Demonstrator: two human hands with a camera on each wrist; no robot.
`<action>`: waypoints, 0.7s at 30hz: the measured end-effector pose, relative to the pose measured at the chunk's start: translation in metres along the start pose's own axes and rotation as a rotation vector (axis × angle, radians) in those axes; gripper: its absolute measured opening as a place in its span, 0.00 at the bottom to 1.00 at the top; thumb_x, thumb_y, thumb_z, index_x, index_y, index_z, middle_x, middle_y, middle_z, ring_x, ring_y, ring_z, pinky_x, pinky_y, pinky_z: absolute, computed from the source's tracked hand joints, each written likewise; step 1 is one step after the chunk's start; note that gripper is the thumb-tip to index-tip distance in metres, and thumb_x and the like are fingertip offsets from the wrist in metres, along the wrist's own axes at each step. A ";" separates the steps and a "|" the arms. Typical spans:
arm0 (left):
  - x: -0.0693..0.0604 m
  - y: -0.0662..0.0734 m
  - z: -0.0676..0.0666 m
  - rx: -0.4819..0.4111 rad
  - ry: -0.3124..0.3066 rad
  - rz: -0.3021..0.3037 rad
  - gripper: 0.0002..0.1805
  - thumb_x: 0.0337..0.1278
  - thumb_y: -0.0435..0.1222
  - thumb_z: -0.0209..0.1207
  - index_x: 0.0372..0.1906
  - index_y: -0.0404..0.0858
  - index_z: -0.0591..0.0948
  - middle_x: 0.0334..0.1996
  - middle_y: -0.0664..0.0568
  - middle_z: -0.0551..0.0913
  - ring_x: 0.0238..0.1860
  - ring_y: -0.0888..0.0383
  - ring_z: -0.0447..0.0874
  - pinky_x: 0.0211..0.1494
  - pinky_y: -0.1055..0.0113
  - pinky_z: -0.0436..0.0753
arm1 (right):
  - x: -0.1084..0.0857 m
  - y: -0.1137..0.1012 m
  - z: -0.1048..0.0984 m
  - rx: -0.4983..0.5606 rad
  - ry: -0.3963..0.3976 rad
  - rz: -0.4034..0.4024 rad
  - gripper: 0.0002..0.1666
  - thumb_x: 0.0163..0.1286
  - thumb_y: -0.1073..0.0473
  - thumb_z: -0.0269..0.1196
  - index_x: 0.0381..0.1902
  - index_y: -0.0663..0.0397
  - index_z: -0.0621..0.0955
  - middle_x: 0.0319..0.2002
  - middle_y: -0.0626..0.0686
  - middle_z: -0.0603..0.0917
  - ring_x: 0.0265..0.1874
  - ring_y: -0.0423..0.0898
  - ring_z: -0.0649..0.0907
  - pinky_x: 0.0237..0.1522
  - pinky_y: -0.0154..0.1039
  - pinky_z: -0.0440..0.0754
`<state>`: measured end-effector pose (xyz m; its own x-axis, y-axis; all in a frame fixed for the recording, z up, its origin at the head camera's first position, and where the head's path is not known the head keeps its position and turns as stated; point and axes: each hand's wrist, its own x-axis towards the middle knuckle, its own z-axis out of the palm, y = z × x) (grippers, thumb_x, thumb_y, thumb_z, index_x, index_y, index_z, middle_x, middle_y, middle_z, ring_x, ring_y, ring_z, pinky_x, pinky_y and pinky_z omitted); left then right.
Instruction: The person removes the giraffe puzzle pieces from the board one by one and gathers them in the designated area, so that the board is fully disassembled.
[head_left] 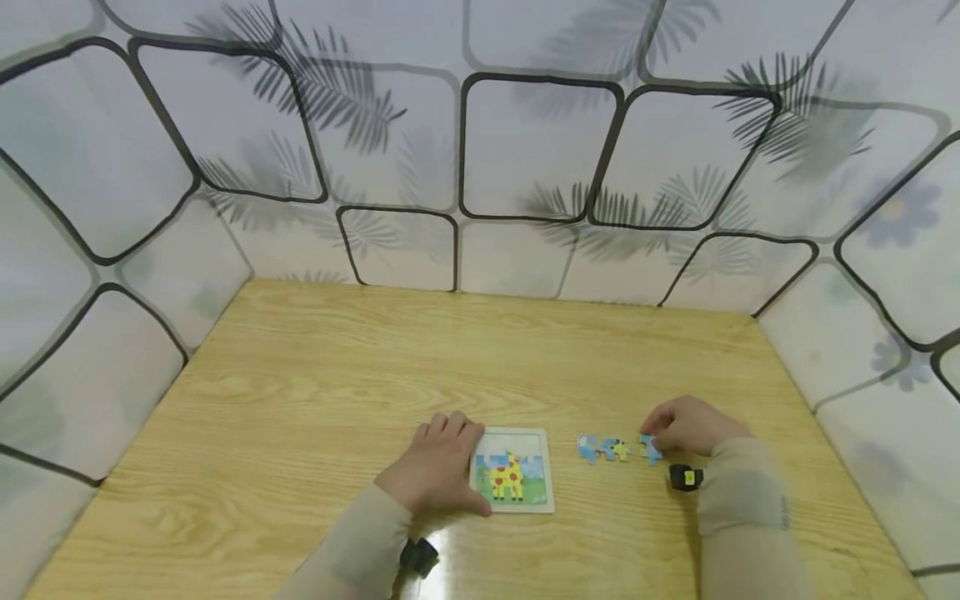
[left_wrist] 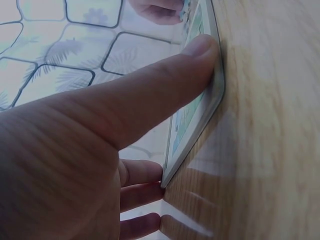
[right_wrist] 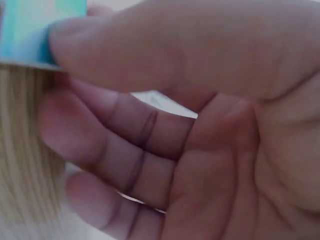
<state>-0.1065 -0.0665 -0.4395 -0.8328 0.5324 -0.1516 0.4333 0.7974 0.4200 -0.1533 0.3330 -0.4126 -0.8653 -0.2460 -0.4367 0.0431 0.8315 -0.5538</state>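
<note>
A framed puzzle board (head_left: 550, 483) lies on the table, its lower part filled with a giraffe picture, its top part bare. My left hand (head_left: 438, 468) holds the board's left side, thumb at the near corner and fingers at the far one; in the left wrist view the thumb of this hand (left_wrist: 100, 115) presses on the frame (left_wrist: 218, 85). Right of the board, my right hand (head_left: 690, 427) pinches a blue puzzle piece (head_left: 650, 450). The right wrist view shows the piece (right_wrist: 30, 35) between thumb and finger of that hand (right_wrist: 190, 115), other fingers curled.
Several loose blue and yellow pieces (head_left: 587, 448) lie between the board and my right hand. The wooden table (head_left: 337, 367) is bordered by patterned cloth walls (head_left: 525, 150) at the back and sides. Dark wrist cameras (head_left: 686, 477) sit under both wrists.
</note>
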 end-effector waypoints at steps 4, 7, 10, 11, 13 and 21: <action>0.002 -0.001 -0.001 0.010 0.008 0.004 0.58 0.32 0.63 0.77 0.70 0.38 0.69 0.57 0.50 0.71 0.52 0.52 0.64 0.61 0.50 0.68 | 0.001 -0.007 0.001 -0.059 0.033 0.020 0.10 0.63 0.65 0.64 0.43 0.57 0.85 0.44 0.53 0.85 0.46 0.54 0.81 0.47 0.57 0.79; 0.003 -0.001 0.000 0.016 0.011 0.006 0.58 0.31 0.63 0.76 0.69 0.38 0.69 0.57 0.50 0.71 0.52 0.52 0.64 0.61 0.50 0.68 | 0.001 -0.013 0.002 -0.087 0.052 0.029 0.08 0.61 0.65 0.64 0.39 0.56 0.85 0.42 0.52 0.85 0.44 0.53 0.80 0.47 0.57 0.79; 0.001 -0.001 -0.001 -0.002 0.001 0.001 0.58 0.31 0.62 0.77 0.69 0.38 0.69 0.56 0.51 0.71 0.51 0.53 0.63 0.59 0.52 0.68 | 0.002 -0.016 0.005 -0.078 0.057 0.042 0.07 0.59 0.66 0.65 0.37 0.55 0.85 0.40 0.51 0.85 0.42 0.52 0.79 0.46 0.57 0.78; 0.001 -0.001 -0.001 -0.009 -0.003 -0.001 0.58 0.31 0.62 0.77 0.69 0.38 0.69 0.57 0.51 0.71 0.51 0.53 0.63 0.58 0.53 0.68 | 0.001 -0.017 0.007 -0.074 0.060 0.049 0.07 0.59 0.67 0.65 0.36 0.56 0.85 0.39 0.51 0.85 0.41 0.52 0.79 0.46 0.56 0.78; 0.000 0.000 -0.001 -0.018 -0.010 -0.006 0.58 0.31 0.62 0.78 0.69 0.38 0.69 0.57 0.51 0.71 0.51 0.54 0.63 0.57 0.54 0.68 | 0.001 -0.019 0.010 -0.076 0.066 0.059 0.07 0.58 0.68 0.65 0.35 0.56 0.84 0.39 0.51 0.85 0.40 0.51 0.78 0.45 0.55 0.78; 0.000 -0.001 0.002 0.020 0.011 0.005 0.57 0.31 0.63 0.77 0.69 0.39 0.69 0.57 0.51 0.71 0.51 0.53 0.64 0.55 0.55 0.68 | 0.002 -0.030 0.014 -0.107 0.088 0.086 0.09 0.53 0.72 0.62 0.33 0.59 0.83 0.32 0.52 0.82 0.31 0.49 0.77 0.33 0.43 0.75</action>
<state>-0.1065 -0.0665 -0.4412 -0.8343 0.5332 -0.1400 0.4440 0.8004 0.4027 -0.1498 0.3005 -0.4067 -0.9014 -0.1304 -0.4128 0.0697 0.8973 -0.4358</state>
